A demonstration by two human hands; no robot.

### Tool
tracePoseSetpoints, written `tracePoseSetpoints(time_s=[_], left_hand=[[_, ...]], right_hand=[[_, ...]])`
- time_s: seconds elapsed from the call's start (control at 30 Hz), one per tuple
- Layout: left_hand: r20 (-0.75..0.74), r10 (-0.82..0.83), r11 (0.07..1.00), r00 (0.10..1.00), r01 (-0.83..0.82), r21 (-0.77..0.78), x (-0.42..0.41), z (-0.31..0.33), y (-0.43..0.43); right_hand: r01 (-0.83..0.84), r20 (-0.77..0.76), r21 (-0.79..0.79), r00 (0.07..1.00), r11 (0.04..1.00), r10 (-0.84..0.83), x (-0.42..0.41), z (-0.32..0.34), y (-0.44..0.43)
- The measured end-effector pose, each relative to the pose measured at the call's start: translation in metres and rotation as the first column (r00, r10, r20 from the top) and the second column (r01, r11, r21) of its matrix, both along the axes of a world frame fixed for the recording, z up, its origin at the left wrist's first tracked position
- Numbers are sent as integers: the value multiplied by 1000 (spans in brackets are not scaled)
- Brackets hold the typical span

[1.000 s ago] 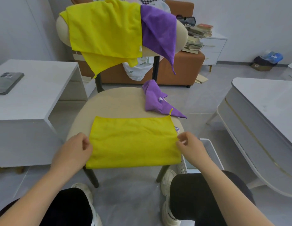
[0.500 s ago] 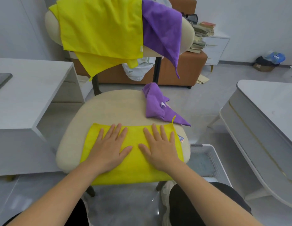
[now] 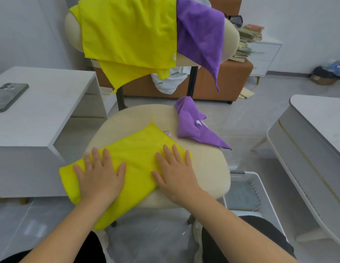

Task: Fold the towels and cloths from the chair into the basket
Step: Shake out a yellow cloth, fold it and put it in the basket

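On yellow cloth (image 3: 140,149), both hands (image 3: 101,177) (image 3: 175,176) flat, prob. pressing.

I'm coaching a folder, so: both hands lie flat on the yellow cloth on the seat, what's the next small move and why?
Probably the left hand should pinch the overhanging end of the yellow cloth and fold it toward the right hand. It lies smoothed, a long strip hanging off the chair seat, not yet compact for the basket.

White walls (image 3: 23,25) met a grey floor (image 3: 260,118). A white desk (image 3: 47,114) stood on the left, a pale table (image 3: 321,118) on the right, and a brown sofa (image 3: 231,80) far back, with stacked books (image 3: 249,38) by its right end.
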State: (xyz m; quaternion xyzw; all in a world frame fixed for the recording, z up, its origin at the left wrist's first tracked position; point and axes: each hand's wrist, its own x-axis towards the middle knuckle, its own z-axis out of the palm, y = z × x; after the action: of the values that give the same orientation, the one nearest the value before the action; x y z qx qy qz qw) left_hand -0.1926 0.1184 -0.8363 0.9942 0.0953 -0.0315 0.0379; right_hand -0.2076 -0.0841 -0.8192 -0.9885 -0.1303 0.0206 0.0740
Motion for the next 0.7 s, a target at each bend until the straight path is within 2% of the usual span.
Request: tracePoseSetpoints(time_s=[0.07, 0.13, 0.2, 0.3, 0.37, 0.4, 0.5, 0.6, 0.7], left_hand=[[-14, 85, 996, 996, -86, -36, 1, 4, 4], [17, 59, 997, 998, -58, -53, 5, 7, 8], [74, -135, 988, 988, 139, -61, 14, 10, 13], [81, -520, 848, 850, 525, -73, 28, 17, 16], [22, -639, 767, 769, 639, -69, 37, 18, 14], [-14, -649, 760, 760, 647, -60, 40, 15, 12], [-46, -548, 836, 835, 547, -36, 40, 7, -5], [-10, -301, 953, 954, 301, -22, 23, 4, -32], [-21, -147, 988, 989, 146, -43, 8, 7, -51]], right_hand=[[5, -11, 8, 1000, 1000, -5, 1, 2, 7], [-1, -79, 18, 997, 1000, 2, 3, 0, 12], [-32, -159, -3, 987, 999, 31, 10, -1, 12], [-85, -213, -20, 974, 996, 79, 31, 2, -3], [-100, -178, -10, 979, 995, 96, 46, 7, -16], [-91, -143, -1, 986, 996, 90, 52, 10, -21], [-48, -82, 69, 995, 996, 54, 55, 14, -21], [-36, -131, 106, 990, 994, 50, 50, 14, -13], [-23, -179, 90, 983, 996, 39, 52, 10, -12]])
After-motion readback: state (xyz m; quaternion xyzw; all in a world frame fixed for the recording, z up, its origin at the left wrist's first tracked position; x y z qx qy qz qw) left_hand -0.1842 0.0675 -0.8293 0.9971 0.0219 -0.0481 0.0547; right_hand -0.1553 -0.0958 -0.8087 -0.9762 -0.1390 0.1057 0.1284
